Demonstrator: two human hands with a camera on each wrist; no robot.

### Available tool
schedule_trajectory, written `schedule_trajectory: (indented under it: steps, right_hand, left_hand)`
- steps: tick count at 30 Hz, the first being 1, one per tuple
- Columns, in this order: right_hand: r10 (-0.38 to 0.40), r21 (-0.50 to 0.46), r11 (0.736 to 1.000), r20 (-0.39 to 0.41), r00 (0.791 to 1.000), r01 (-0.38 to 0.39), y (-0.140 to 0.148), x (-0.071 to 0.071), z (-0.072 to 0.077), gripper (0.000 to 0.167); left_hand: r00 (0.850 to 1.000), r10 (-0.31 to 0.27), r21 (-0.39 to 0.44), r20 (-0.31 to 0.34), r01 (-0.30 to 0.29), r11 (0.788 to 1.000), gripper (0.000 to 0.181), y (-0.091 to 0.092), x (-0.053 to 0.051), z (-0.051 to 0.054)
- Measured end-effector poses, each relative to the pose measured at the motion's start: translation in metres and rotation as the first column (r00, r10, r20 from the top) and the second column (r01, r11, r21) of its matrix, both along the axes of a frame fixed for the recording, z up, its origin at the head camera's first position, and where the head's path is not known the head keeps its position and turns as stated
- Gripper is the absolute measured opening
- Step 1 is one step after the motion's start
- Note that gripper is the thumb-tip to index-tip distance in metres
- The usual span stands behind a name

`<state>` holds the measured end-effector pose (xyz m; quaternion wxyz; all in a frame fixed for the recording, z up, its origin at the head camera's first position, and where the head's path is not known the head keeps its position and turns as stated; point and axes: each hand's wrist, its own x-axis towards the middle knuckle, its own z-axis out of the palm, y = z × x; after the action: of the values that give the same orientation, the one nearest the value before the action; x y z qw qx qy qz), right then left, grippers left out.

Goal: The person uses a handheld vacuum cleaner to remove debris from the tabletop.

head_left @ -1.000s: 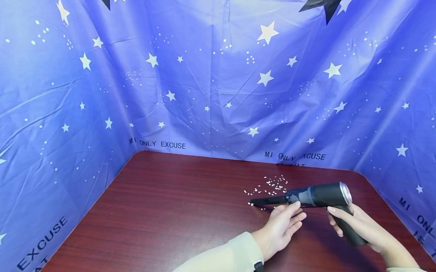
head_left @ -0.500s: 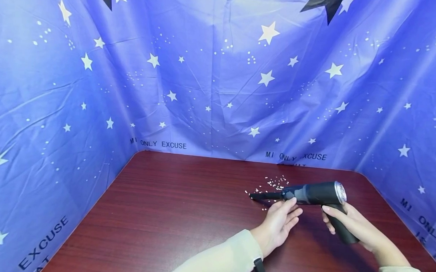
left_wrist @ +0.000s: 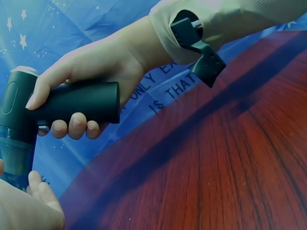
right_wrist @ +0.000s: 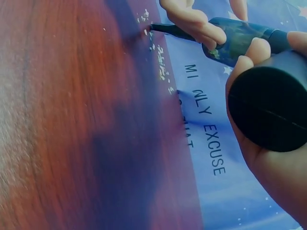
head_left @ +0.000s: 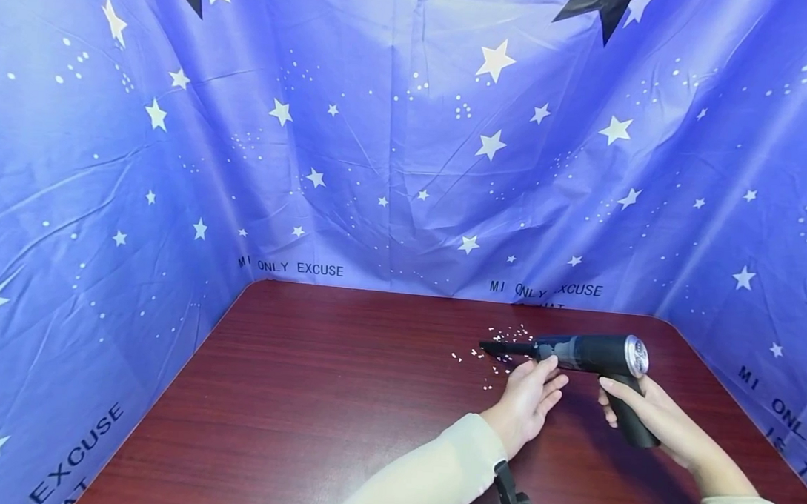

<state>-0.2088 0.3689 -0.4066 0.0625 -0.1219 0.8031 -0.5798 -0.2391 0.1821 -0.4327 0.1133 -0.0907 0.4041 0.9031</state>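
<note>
A: Where is the handheld cleaner (head_left: 603,354) sitting?

B: It is hovering over the right part of the desk (head_left: 292,381), its nozzle (head_left: 510,348) pointing left among scattered white bits (head_left: 475,353). Whether the tip is touching the wood isn't showing.

A: Which step is under way?

B: Apparently the person is working the nozzle over those bits, with many lying loose around it. The next move is probably calling for a low, steady tip, aimed at the strays to the left and nearer the person.

A: How is the cleaner looking?

B: It is showing a black body, a smoky see-through section (head_left: 567,353), a silvery end cap (head_left: 636,355) and a slanting handle (head_left: 630,421).

A: And the fingers?

B: The right hand (head_left: 671,424) is gripping the handle, fingers clamped round it. The left hand (head_left: 525,406) is supporting the see-through section, thumb resting against it, fingers loose and slightly apart. Behind everything, a starry blue cloth (head_left: 367,147) is hanging.
</note>
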Motion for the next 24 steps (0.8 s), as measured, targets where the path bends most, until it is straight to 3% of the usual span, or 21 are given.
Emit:
schedule_trajectory:
  steps: [12, 17, 24]
  right_hand:
    - [0.044, -0.034, 0.998, -0.005, 0.999, -0.044, -0.008, -0.004, 0.003, 0.021]
    - [0.061, -0.075, 0.995, 0.035, 0.998, -0.059, -0.013, -0.006, 0.0, 0.021]
    - [0.09, -0.089, 0.992, 0.031, 0.995, -0.087, -0.022, -0.01, -0.002, 0.022]
  left_hand:
    - [1.0, -0.014, -0.019, 0.0, 0.014, 1.0, 0.026, -0.011, 0.0, -0.003]
    - [1.0, 0.004, -0.009, 0.008, -0.004, 1.0, 0.031, -0.016, 0.001, -0.005]
    - [0.999, 0.053, 0.003, -0.006, -0.053, 0.999, 0.042, -0.023, 0.0, -0.009]
